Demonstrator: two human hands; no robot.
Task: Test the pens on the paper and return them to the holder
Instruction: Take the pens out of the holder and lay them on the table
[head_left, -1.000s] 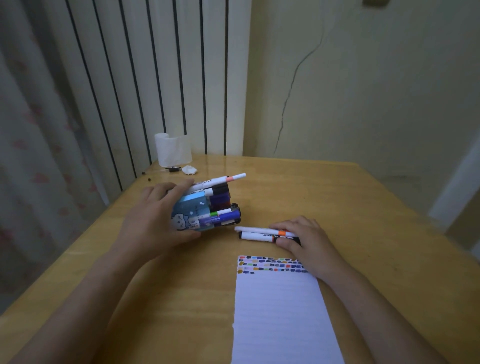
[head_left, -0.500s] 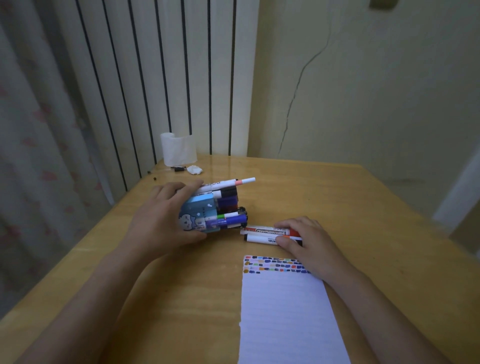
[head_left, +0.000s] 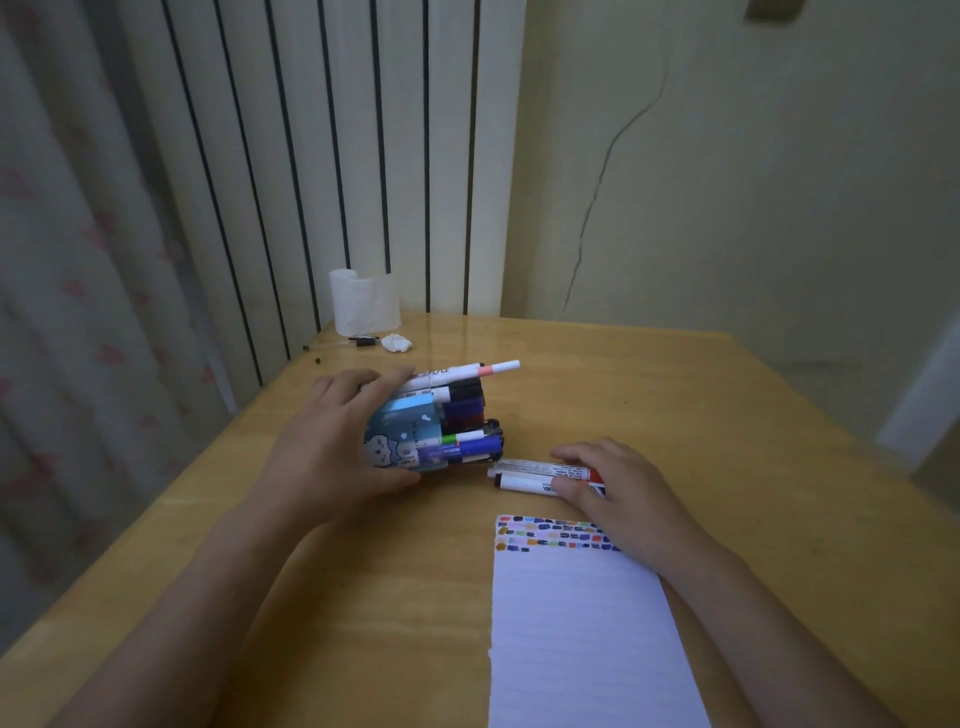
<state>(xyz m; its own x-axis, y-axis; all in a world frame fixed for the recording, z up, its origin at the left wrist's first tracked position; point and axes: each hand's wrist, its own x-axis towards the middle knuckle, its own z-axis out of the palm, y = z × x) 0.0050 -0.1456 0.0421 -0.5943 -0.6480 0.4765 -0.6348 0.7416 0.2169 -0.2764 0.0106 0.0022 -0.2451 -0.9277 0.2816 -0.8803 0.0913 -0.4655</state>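
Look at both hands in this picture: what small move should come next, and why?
Probably the right hand lifts the two markers it pinches and slides them into the pen holder. The holder lies on its side, its open end facing them, steadied by the left hand; the paper already carries rows of test marks.

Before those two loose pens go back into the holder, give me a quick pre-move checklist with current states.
1. Holder steadied: ok, left hand grips it, lying on its side.
2. Holder mouth faces the loose pens: ok.
3. Right hand on the two pens: ok, fingers touch them on the table.
4. Pens capped: cannot tell.
5. Room left in holder: cannot tell, looks crowded.
6. Paper has test marks: ok.
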